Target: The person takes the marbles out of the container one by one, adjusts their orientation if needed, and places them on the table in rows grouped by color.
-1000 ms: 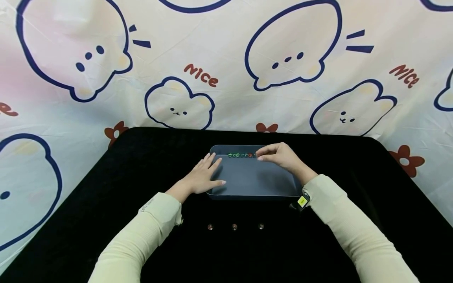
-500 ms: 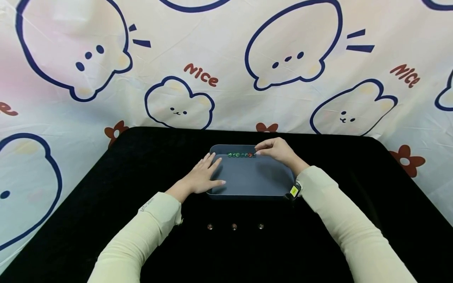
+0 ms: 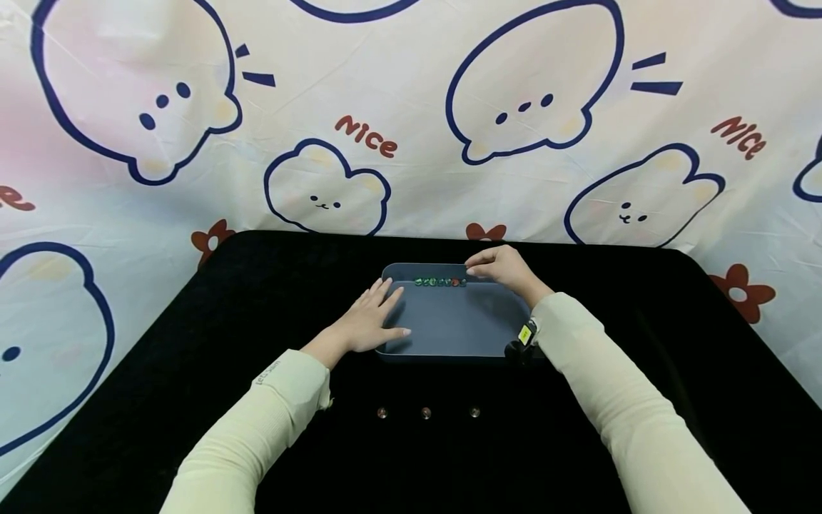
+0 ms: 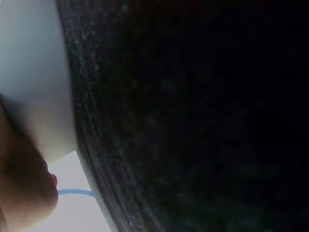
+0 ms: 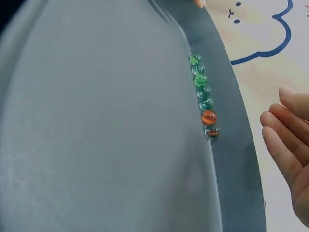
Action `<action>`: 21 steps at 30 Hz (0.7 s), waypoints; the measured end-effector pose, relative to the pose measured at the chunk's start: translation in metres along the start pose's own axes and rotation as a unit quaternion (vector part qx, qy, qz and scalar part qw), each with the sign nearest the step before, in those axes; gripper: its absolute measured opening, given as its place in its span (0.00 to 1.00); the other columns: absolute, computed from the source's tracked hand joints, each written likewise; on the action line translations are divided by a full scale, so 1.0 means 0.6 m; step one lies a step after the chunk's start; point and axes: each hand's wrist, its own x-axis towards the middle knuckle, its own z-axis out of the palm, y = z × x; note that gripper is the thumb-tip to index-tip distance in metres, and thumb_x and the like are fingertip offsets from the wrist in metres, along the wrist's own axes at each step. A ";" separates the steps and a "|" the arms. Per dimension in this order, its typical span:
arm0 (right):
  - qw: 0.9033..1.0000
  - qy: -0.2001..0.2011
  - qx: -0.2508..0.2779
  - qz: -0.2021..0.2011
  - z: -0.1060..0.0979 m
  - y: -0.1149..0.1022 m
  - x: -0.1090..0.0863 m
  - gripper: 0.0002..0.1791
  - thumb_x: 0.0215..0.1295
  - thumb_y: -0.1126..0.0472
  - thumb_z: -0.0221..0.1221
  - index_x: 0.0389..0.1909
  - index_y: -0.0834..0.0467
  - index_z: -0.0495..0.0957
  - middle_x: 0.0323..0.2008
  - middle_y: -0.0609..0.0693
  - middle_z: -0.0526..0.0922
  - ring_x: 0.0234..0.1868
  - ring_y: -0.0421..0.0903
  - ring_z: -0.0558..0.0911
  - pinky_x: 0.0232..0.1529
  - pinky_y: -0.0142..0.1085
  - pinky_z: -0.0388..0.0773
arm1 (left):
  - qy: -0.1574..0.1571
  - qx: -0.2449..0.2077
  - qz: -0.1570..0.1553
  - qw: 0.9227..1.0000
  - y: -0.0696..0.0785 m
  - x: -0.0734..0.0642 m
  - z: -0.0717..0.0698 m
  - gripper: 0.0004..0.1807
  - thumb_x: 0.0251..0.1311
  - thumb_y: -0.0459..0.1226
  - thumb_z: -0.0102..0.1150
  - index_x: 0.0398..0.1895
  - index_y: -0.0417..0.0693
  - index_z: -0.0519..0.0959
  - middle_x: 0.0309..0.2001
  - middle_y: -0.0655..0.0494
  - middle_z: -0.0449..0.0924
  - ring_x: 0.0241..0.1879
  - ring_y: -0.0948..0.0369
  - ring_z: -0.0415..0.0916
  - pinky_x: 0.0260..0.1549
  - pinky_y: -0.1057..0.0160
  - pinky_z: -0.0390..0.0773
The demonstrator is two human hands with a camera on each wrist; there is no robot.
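Right hand (image 3: pixel 507 269), holding nothing, hovers with fingers extended at the far side of a grey rectangular tray (image 3: pixel 462 321), where seven green and orange glass marbles (image 5: pixel 203 92) line up. Left hand (image 3: pixel 364 320), fingers spread, touches its left edge.

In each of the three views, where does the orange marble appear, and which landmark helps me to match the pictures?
Head: the orange marble is slightly right of centre, second from the right end of the marble row, along the far side of the gray tray.
Left wrist: not in it.
Right wrist: right of centre, about mid-height, second from the row's bottom end.
Shared landmark: the gray tray, apparently the pale surface at left in the left wrist view.
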 end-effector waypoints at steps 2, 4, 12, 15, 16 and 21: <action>1.000 -0.001 0.003 0.000 0.000 0.002 0.004 0.14 0.54 0.63 0.58 0.41 0.64 0.77 0.40 0.58 0.78 0.42 0.54 0.76 0.43 0.45 0.71 | 0.002 0.002 0.000 1.000 0.001 -0.001 0.000 0.44 0.54 0.62 0.39 0.67 0.50 0.39 0.67 0.48 0.29 0.64 0.56 0.23 0.59 0.55 0.33; 1.000 -0.001 0.003 0.002 0.000 0.003 0.006 0.15 0.55 0.63 0.58 0.42 0.65 0.77 0.41 0.59 0.78 0.43 0.55 0.76 0.44 0.46 0.70 | 0.002 0.001 -0.001 1.000 0.001 -0.001 0.000 0.44 0.54 0.62 0.39 0.67 0.50 0.40 0.67 0.48 0.29 0.64 0.56 0.23 0.59 0.55 0.33; 1.000 -0.010 -0.017 0.008 0.005 0.012 0.021 0.16 0.55 0.65 0.57 0.45 0.66 0.75 0.42 0.60 0.77 0.42 0.54 0.76 0.42 0.42 0.72 | -0.001 -0.007 0.005 1.000 -0.004 0.002 0.001 0.43 0.55 0.61 0.40 0.67 0.50 0.39 0.67 0.48 0.28 0.64 0.56 0.22 0.59 0.54 0.33; 0.999 -0.014 -0.038 0.008 0.009 0.016 0.027 0.16 0.55 0.65 0.57 0.44 0.66 0.75 0.42 0.59 0.78 0.41 0.52 0.77 0.40 0.41 0.73 | 0.000 -0.007 0.004 1.000 -0.005 0.003 0.003 0.43 0.55 0.61 0.40 0.67 0.51 0.39 0.67 0.49 0.28 0.64 0.56 0.22 0.59 0.55 0.33; 0.999 -0.017 -0.048 0.007 0.010 0.017 0.029 0.16 0.55 0.64 0.57 0.44 0.66 0.76 0.42 0.59 0.78 0.41 0.52 0.77 0.40 0.40 0.73 | 0.000 -0.007 0.004 1.000 -0.006 0.003 0.004 0.43 0.54 0.61 0.40 0.67 0.51 0.39 0.67 0.49 0.28 0.64 0.56 0.22 0.59 0.55 0.33; 0.995 -0.030 -0.094 0.008 0.018 0.017 0.032 0.15 0.55 0.64 0.57 0.44 0.63 0.77 0.42 0.56 0.78 0.41 0.48 0.77 0.39 0.39 0.73 | 0.002 -0.007 0.001 1.000 -0.005 0.003 0.004 0.44 0.54 0.61 0.40 0.67 0.51 0.39 0.67 0.49 0.29 0.64 0.57 0.22 0.59 0.55 0.33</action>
